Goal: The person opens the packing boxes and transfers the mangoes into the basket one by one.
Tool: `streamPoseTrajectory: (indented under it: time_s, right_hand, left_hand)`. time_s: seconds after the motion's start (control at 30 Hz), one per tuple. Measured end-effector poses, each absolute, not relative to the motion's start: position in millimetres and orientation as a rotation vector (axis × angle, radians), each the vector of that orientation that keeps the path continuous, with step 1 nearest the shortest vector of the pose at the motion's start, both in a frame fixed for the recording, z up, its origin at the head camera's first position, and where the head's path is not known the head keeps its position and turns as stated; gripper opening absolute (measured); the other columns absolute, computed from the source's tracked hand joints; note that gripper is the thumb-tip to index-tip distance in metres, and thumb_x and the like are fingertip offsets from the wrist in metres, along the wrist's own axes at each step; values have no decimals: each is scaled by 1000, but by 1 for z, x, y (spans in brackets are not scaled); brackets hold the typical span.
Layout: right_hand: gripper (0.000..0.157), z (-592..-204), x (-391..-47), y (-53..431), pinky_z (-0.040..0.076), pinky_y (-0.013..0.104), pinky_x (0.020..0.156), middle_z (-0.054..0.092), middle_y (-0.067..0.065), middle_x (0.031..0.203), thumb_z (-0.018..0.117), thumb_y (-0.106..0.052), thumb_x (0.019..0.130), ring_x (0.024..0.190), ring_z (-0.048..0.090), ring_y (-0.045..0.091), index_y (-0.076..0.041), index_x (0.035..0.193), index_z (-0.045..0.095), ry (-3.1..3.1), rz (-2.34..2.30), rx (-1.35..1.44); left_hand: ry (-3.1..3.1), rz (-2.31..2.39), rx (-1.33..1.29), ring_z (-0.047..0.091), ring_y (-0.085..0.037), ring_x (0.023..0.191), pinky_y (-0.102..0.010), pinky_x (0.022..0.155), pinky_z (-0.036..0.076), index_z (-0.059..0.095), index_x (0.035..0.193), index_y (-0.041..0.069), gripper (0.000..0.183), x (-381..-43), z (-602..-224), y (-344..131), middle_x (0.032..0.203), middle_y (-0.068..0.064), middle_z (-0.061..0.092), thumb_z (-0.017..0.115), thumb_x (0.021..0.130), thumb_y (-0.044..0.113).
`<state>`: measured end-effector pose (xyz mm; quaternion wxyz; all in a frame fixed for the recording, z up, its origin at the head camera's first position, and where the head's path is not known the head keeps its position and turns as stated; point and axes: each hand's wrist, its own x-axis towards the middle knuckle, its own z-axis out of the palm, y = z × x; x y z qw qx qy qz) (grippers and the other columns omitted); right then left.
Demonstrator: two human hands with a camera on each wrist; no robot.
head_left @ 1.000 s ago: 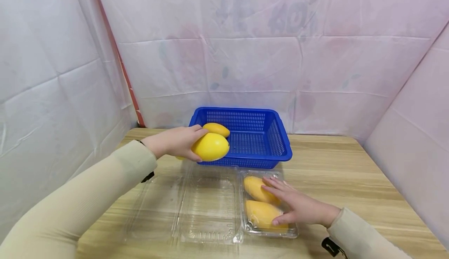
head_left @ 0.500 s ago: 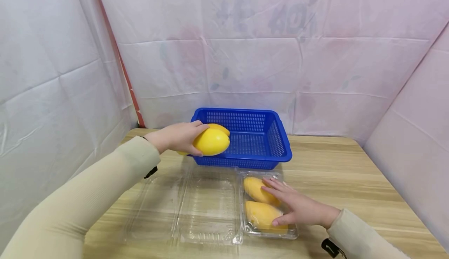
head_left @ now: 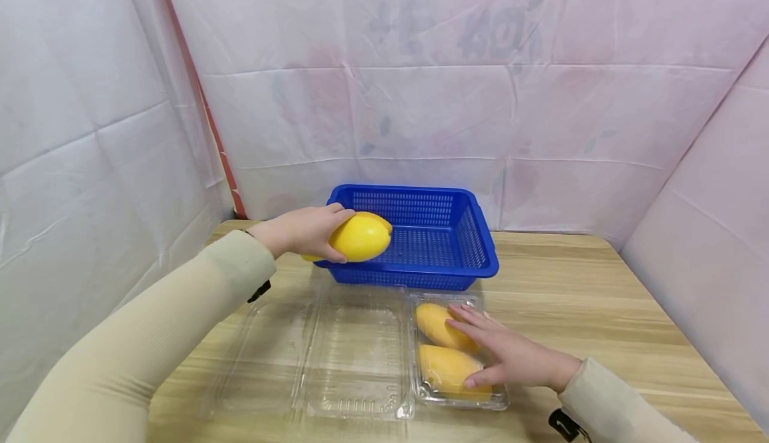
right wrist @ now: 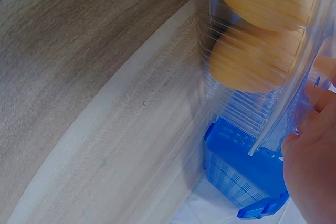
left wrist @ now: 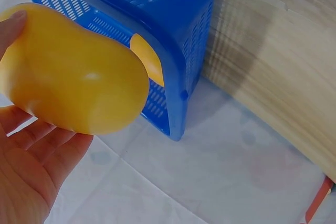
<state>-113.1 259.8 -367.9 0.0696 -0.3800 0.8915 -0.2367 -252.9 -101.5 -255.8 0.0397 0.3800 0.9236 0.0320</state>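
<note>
My left hand (head_left: 309, 228) grips a large yellow mango (head_left: 362, 237), thumb on one side and fingers on the other, above the near left part of the blue basket (head_left: 420, 271). Just behind it a second mango (left wrist: 148, 59) lies inside the basket, mostly hidden in the head view. With fingers spread, my right hand (head_left: 510, 356) rests on the lid of a closed clear clamshell box (head_left: 429, 396). Two mangoes show through that lid, an upper one (head_left: 435, 323) and a lower one (head_left: 444, 366).
A clear clamshell box (head_left: 360, 363) lies opened flat on the wooden table (head_left: 571, 289), its lid (head_left: 264, 363) folded out to the left. White cloth walls (head_left: 420, 116) stand behind and at both sides.
My left hand has carried the mango slightly away from me and up, over the basket's near left rim, so it now covers most of the mango behind. My right hand stays put.
</note>
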Motion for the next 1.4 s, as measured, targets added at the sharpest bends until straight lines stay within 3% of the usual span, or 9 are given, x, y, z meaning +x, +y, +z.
streamPoseTrajectory:
  time_s: [0.47,1.4]
  right_hand:
    - [84,-369,-114,259,17,64,98,21,20,150,66,-49,78,133,16,47,-8,144,35,2679,-710,-1147]
    - [83,-368,-113,261,17,64,98,20,19,151,67,-49,78,133,16,47,-8,143,36,2672,-714,-1136]
  left_hand:
    - [2832,105,1138,54,-22,94,-38,90,45,40,138,8,79,-260,-255,-99,116,-7,50,74,75,43]
    - [2827,101,1146,53,-23,99,-39,93,43,41,137,6,78,-269,-253,-91,117,-9,50,75,76,40]
